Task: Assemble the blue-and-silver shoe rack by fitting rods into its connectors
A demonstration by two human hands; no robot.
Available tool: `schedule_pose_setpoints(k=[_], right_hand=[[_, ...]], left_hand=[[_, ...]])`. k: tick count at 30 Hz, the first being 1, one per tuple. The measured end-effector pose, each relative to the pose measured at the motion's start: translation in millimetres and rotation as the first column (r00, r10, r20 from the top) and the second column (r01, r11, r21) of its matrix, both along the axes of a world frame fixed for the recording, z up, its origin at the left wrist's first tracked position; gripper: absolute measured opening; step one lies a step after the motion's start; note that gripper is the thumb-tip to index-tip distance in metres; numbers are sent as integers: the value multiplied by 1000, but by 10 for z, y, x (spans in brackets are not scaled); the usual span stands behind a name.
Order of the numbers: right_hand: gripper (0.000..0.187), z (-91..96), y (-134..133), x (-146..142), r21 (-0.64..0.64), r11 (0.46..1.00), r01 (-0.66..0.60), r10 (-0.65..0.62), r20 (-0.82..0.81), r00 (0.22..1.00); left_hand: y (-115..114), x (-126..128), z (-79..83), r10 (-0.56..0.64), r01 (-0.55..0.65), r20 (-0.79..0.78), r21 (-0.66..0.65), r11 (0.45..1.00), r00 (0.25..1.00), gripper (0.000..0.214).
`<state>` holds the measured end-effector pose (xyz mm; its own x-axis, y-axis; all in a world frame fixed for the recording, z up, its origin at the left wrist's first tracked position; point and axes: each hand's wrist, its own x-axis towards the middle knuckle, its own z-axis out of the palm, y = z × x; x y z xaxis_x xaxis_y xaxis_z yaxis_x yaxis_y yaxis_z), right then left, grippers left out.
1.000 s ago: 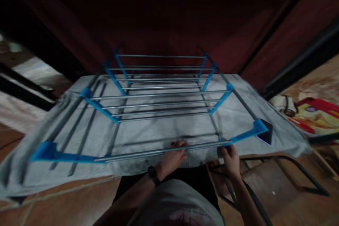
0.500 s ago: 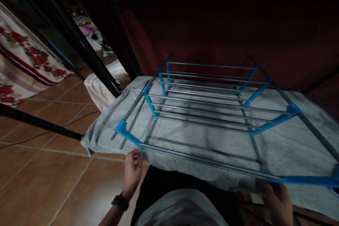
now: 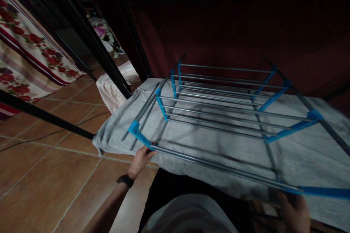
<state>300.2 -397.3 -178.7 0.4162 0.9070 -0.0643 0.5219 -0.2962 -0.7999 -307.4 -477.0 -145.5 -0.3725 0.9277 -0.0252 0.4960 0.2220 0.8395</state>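
Holds the rack (image 3: 235, 109), mostly joined up on the cloth (image 3: 202, 138) apart from two seemingly loose tubes (image 3: 142, 126), by its near left corner in the left hand's (image 3: 141, 159) curled fingers, with the right hand (image 3: 296, 209) near its right, too blurred to tell spread from closed.

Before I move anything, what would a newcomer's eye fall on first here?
Most likely the rack of metal rods with bright blue brackets, stretching across the middle and right of the view. Under it spreads a grey cloth, and along the left edge hangs a pale fabric with red flowers and stripes.
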Motion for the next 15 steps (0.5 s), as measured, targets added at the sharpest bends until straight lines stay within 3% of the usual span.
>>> schedule_pose_setpoints(k=[5, 15], right_hand=[[37, 45, 21, 27, -27, 999, -17, 20, 120, 993], [31, -2, 54, 49, -21, 999, -32, 35, 134, 990]], left_hand=[[48, -30, 25, -27, 33, -196, 28, 999, 980, 36], [42, 38, -33, 23, -19, -232, 21, 1000, 972, 24]])
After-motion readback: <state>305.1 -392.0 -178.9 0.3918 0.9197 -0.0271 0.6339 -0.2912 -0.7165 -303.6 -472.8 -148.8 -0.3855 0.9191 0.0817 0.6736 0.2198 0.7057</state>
